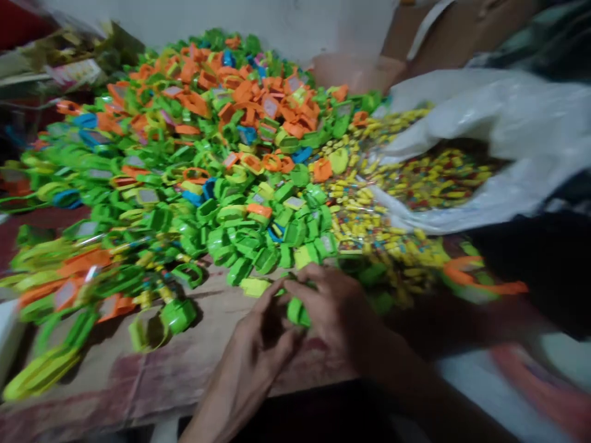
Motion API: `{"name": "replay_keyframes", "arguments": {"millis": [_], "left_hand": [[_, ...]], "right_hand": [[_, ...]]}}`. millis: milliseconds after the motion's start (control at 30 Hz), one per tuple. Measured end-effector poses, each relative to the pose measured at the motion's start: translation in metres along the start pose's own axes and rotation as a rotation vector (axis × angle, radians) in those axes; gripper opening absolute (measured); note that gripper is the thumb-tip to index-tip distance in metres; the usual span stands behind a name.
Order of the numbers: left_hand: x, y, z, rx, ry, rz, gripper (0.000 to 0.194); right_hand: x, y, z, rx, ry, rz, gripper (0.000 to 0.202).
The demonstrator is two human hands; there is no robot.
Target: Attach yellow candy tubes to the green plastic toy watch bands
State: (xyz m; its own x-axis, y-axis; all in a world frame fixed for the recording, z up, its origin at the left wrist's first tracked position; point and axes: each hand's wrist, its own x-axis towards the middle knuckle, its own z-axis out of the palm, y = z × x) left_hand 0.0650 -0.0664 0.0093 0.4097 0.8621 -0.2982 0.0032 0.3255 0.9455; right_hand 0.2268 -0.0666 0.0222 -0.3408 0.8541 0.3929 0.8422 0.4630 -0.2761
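My left hand (261, 338) and my right hand (335, 304) meet at the front edge of the table, fingers curled in around a small green plastic piece (298, 312). It looks like a toy watch case, partly covered by my fingers. Just beyond my fingertips lies a yellow-green piece (255, 287), close to the heap of similar green pieces (240, 237). Motion blur hides the finer detail of my right fingers.
A large mound of orange plastic pieces (249, 92) and green ones fills the back. Small yellow capsule-like bits (355, 203) spill from a white sack (530, 141) at right. Strapped pieces (41, 372) lie at left on the cardboard-covered table (170, 375). A cardboard box (457, 37) stands behind.
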Motion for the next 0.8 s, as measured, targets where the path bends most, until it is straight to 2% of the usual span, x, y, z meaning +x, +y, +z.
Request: {"name": "replay_keyframes", "arguments": {"millis": [100, 133, 200, 267, 333, 367, 400, 433, 500, 600, 700, 800], "left_hand": [[-0.002, -0.005, 0.003, -0.235, 0.038, -0.057, 0.068], [-0.002, -0.007, 0.003, -0.31, 0.049, -0.086, 0.063], [-0.003, -0.009, 0.002, -0.417, 0.074, -0.156, 0.038], [-0.004, -0.011, -0.002, -0.463, 0.091, -0.197, 0.018], [-0.006, -0.01, -0.004, -0.468, 0.103, -0.197, 0.015], [-0.006, -0.009, -0.004, -0.472, 0.109, -0.189, 0.015], [-0.006, -0.007, -0.003, -0.481, 0.109, -0.179, 0.015], [-0.004, -0.005, 0.0, -0.495, 0.103, -0.169, 0.015], [0.001, -0.001, 0.008, -0.525, 0.082, -0.145, 0.02], [0.012, 0.001, 0.019, -0.527, 0.056, -0.117, 0.029], [0.019, -0.002, 0.02, -0.484, 0.039, -0.077, 0.026], [0.021, -0.006, 0.012, -0.458, 0.058, -0.04, 0.022]], "right_hand": [[0.005, -0.016, -0.006, -0.02, -0.129, 0.077, 0.032], [0.005, -0.02, -0.008, -0.008, -0.17, 0.097, 0.038], [0.003, -0.021, -0.014, 0.058, -0.187, 0.087, 0.053], [-0.006, -0.011, -0.021, 0.137, -0.077, 0.035, 0.06], [-0.02, 0.013, -0.03, 0.119, 0.148, 0.083, 0.049], [-0.027, 0.029, -0.034, 0.057, 0.258, 0.204, 0.038], [-0.034, 0.047, -0.038, -0.052, 0.31, 0.361, 0.027], [-0.04, 0.064, -0.04, -0.174, 0.264, 0.502, 0.02], [-0.047, 0.097, -0.038, -0.381, 0.117, 0.672, 0.021], [-0.048, 0.126, -0.027, -0.499, -0.049, 0.775, 0.028], [-0.042, 0.132, -0.023, -0.455, -0.096, 0.813, 0.027], [-0.036, 0.123, -0.037, -0.366, -0.001, 0.887, 0.024]]}}
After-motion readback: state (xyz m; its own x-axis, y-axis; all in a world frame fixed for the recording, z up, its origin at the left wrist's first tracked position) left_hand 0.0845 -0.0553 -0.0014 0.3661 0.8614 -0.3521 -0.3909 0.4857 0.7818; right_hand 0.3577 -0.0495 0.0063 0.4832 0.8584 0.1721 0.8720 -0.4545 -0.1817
